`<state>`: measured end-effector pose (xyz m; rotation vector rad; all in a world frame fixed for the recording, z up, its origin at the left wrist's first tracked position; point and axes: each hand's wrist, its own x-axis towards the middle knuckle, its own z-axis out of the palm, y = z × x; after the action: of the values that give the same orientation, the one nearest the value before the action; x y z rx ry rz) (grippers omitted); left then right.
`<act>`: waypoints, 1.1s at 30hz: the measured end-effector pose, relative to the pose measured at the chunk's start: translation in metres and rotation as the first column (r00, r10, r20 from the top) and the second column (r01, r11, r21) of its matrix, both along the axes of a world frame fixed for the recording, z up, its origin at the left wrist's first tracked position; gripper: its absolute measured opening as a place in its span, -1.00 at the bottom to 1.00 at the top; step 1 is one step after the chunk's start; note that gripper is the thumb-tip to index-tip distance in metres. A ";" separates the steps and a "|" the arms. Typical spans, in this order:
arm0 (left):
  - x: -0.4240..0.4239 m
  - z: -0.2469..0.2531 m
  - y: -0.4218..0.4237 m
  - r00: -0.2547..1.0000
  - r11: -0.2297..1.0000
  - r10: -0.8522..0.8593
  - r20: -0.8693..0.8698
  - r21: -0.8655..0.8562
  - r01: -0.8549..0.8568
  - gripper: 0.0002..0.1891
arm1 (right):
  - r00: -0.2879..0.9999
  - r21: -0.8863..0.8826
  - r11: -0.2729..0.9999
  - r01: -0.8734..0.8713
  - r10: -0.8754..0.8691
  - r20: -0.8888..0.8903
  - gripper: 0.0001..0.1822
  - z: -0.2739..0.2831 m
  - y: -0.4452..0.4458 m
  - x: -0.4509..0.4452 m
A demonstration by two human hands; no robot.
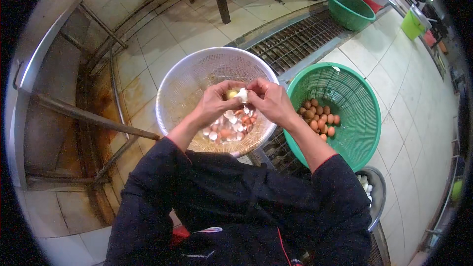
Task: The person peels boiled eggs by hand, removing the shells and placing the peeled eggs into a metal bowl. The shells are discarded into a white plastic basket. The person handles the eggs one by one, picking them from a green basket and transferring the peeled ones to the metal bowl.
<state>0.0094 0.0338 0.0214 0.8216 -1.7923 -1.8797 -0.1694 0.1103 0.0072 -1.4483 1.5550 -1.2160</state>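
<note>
Over a white perforated plastic basket, both hands meet around a partly broken egg that shows white pieces and a yellowish patch. My left hand grips it from the left, and my right hand pinches its white part from the right. Whether that white part is shell or egg white cannot be told. Broken eggshells, brown outside and white inside, lie at the bottom of the white basket. To the right, brown eggs sit in a green plastic basket.
A metal bowl with white peeled eggs stands at the lower right, partly behind my sleeve. A metal floor grate runs beneath the baskets. A metal-legged frame is at the left. Farther off are a green basin and a light-green bucket.
</note>
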 end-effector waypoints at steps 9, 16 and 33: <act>-0.001 -0.001 0.000 0.998 0.995 0.045 -0.037 0.085 -0.042 -0.55 | 0.982 -0.136 0.988 -0.069 0.043 -0.183 -0.71 0.011 0.002 0.002; 0.001 -0.001 -0.001 0.999 0.997 0.049 -0.019 0.068 -0.047 -0.55 | 0.974 -0.136 0.991 -0.008 -0.024 -0.227 -0.73 0.010 0.002 0.008; 0.011 0.004 -0.012 0.958 0.885 0.202 -0.205 0.458 -0.089 -0.66 | 0.976 -0.034 0.981 0.193 -0.196 -0.100 -0.67 0.019 -0.001 -0.007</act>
<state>0.0209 0.0215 0.0259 0.8000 -1.1290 -2.2112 -0.1765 0.1095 0.0265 -1.4196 1.7922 -1.2934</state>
